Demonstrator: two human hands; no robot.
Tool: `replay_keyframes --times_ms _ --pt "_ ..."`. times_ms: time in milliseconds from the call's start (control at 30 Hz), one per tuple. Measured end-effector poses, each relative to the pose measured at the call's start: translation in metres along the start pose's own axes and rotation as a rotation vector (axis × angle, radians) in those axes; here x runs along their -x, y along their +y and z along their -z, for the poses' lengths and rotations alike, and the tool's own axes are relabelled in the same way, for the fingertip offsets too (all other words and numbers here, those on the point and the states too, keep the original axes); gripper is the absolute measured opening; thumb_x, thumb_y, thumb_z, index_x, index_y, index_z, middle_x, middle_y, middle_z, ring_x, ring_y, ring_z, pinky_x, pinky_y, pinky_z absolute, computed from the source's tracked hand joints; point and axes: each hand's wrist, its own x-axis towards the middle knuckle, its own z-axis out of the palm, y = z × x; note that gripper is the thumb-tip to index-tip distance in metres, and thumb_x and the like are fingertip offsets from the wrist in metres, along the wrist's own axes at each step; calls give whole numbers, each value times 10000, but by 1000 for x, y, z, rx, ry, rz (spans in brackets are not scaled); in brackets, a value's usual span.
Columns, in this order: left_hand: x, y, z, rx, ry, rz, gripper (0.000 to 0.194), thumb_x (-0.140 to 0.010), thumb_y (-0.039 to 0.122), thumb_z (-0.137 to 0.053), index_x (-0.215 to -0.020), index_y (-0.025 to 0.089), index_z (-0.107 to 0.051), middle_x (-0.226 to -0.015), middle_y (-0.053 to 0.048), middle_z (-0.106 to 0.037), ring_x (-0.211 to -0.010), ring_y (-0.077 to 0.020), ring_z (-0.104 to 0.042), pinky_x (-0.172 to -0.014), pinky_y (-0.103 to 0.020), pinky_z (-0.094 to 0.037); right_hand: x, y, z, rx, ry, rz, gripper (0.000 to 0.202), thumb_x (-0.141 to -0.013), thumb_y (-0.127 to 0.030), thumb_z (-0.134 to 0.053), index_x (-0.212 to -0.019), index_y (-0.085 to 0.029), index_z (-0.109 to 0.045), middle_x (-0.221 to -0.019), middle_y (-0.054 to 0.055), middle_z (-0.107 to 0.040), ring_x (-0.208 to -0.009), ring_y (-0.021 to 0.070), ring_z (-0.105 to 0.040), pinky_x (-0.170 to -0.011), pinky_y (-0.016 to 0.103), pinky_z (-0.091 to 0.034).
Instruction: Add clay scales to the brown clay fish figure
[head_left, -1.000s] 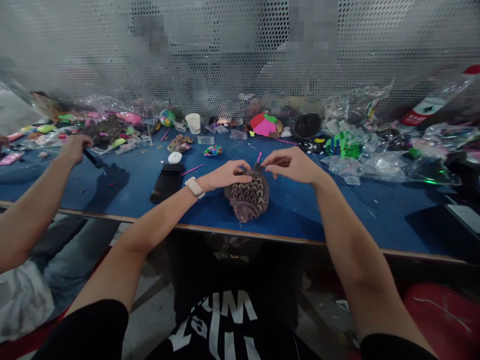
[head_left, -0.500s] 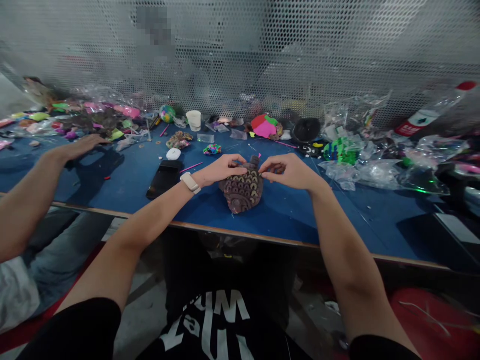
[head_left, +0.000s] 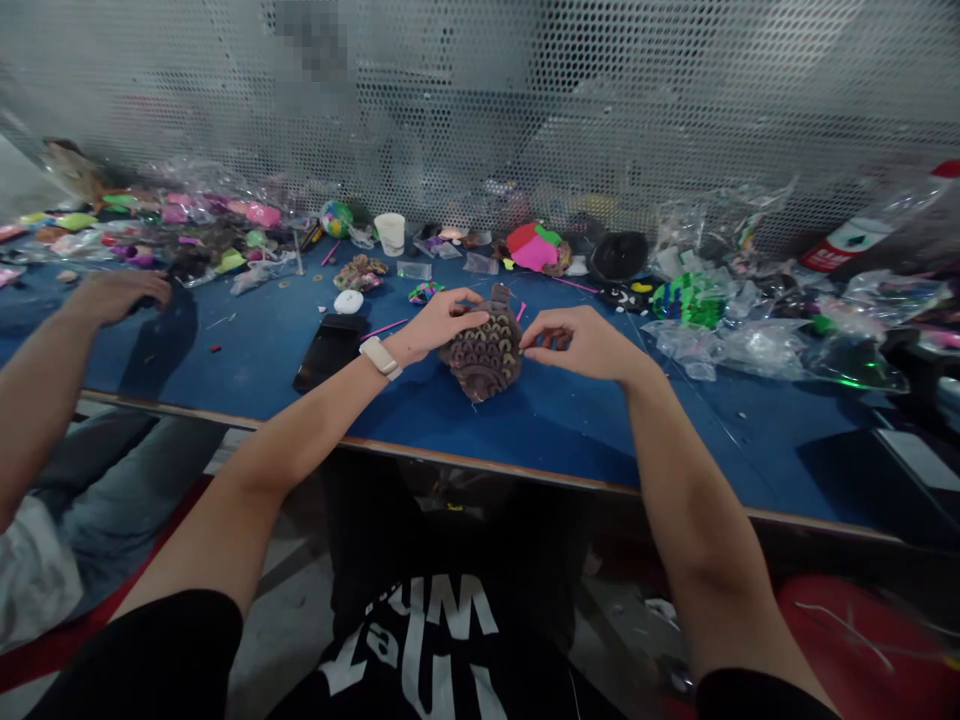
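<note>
A brown clay model (head_left: 486, 352), covered in rows of raised U-shaped scales with a short stub at its top, is in front of me above the blue table. My left hand (head_left: 448, 322) grips it from the upper left, thumb across the front and fingers over the far side. At the model's right edge is my right hand (head_left: 571, 342), with thumb and forefinger pinched together. Whatever lies between those fingertips is too small to make out. A black phone (head_left: 328, 352) lies left of the model, with a purple stick (head_left: 385, 328) close by.
At left, a co-worker's hand (head_left: 124, 296) rests by a heap of colourful clay and bags. A white cup (head_left: 390, 234), a pink and red clay piece (head_left: 531, 247) and a black bowl (head_left: 619, 257) line the back. Plastic bags (head_left: 772, 340) and a bottle (head_left: 855, 240) are at right.
The model has shifted away from the table's front edge and turned slightly, with my left hand moving along. My right hand stays near its right edge. The co-worker's hand has drawn back leftward.
</note>
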Motion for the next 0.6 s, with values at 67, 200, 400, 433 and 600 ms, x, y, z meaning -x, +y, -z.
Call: replay_keyframes --times_ms 67,200,400,433,600 --pt "-1 -1 1 0 -1 5 290 -979 443 -814 -1139 214 -733 -978 -62 -791 -891 -209 -743 -784 -343 -603 -1 0 -2 32 6 14 152 -905 -404 -836 -928 -258 -871 -945 61 -840 -706 196 -684 -669 357 -529" --pt "-1 0 2 4 7 24 272 -979 417 -813 -1138 206 -745 -955 -67 -786 -879 -208 -736 -769 -337 -588 -3 2 -5 79 29 25 121 -914 -372 -815 -915 -266 -872 -938 57 -843 -699 201 -677 -712 379 -541" --pt "1 4 3 -58 -8 -23 302 -1007 468 -802 -1149 206 -751 -1023 -82 -787 -917 -210 -731 -833 -364 -611 -3 3 -7 92 -4 10 134 -927 -395 -821 -933 -280 -889 -988 62 -864 -727 216 -695 -727 386 -550" --pt "1 4 2 -63 -7 -22 303 -1009 466 -801 -1151 204 -750 -1030 -81 -785 -925 -210 -733 -847 -368 -613 -3 4 -7 91 -4 6 130 -924 -395 -822 -928 -284 -890 -987 58 -864 -723 214 -693 -720 384 -546" --pt "0 3 2 -44 1 -16 282 -995 445 -806 -1143 209 -759 -1032 -76 -789 -930 -211 -728 -845 -365 -610 -4 8 -10 92 -9 1 110 -915 -377 -826 -912 -285 -884 -949 48 -856 -697 208 -677 -707 382 -537"
